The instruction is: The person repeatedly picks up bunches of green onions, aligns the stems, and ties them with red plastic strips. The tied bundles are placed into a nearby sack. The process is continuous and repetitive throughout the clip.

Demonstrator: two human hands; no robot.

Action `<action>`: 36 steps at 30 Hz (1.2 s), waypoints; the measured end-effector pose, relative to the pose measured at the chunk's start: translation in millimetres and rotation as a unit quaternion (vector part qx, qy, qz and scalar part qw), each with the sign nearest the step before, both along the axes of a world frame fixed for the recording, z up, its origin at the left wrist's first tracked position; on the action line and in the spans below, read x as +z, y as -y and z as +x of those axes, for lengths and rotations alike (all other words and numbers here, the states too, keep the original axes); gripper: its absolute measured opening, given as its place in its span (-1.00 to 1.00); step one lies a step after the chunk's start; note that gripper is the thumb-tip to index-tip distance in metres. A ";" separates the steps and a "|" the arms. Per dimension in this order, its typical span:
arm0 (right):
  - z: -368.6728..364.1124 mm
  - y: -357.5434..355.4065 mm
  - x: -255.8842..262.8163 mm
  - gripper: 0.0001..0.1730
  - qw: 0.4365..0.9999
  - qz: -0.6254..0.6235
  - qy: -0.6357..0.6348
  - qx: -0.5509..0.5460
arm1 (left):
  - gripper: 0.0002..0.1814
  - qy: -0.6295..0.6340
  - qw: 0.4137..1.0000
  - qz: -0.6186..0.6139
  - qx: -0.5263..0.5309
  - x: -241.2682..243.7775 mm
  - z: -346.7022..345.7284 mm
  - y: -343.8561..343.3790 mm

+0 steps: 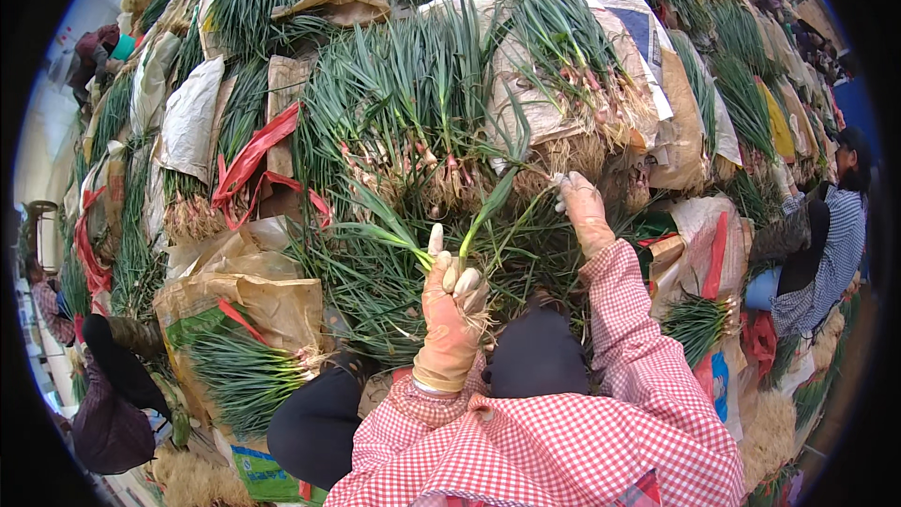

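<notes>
My left hand [448, 317], in an orange glove, is closed around a few green garlic stalks [486, 218], their roots hanging at its right side. To its upper right, my right hand [584, 208], also gloved, pinches a thin stalk with roots at its fingertips. Beyond my hands lies a row of green plants with reddish bulbs [450, 176], leaves pointing away from me. A further bunch [598, 98] rests on a woven sack [524, 105]. Loose green leaves [373, 282] cover the space between and below my hands.
Left of my knee, a trimmed bunch [243, 373] lies on a brown sack [260, 296]; another bunch [697, 324] is at right. Red plastic strips [257, 155] lie at left. A co-worker in a checked shirt [827, 253] sits at right, others at left.
</notes>
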State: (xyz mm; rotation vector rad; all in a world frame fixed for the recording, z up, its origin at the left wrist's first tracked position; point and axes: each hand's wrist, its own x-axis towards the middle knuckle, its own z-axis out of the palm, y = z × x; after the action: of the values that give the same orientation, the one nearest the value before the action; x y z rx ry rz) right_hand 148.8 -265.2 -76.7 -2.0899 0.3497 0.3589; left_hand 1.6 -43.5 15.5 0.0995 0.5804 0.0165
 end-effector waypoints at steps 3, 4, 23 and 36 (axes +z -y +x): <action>-33.3 -7.8 -3.2 -0.23 0.976 -0.177 0.042 0.117 | -0.49 -0.012 0.999 0.035 0.000 -0.7 -7.6 -0.3; -41.6 -29.4 12.5 -0.26 0.997 0.062 -0.024 0.047 | -0.49 -0.042 0.999 0.026 -0.015 -10.2 -12.0 0.6; -26.1 -5.7 -43.9 -0.69 0.970 0.206 -0.061 -0.115 | -0.46 -0.145 0.854 0.258 -0.427 112.9 -138.4 -90.4; -1.3 -174.9 -36.6 -0.35 0.913 -0.152 -0.097 0.366 | -0.32 -0.050 0.942 0.313 -0.112 62.6 -11.2 -95.6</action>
State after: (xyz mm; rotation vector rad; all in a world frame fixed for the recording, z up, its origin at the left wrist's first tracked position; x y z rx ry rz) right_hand 147.5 -90.3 -113.3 -2.4435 -0.3119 1.0117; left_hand -9.6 52.1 78.1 0.7904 0.6452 -0.0265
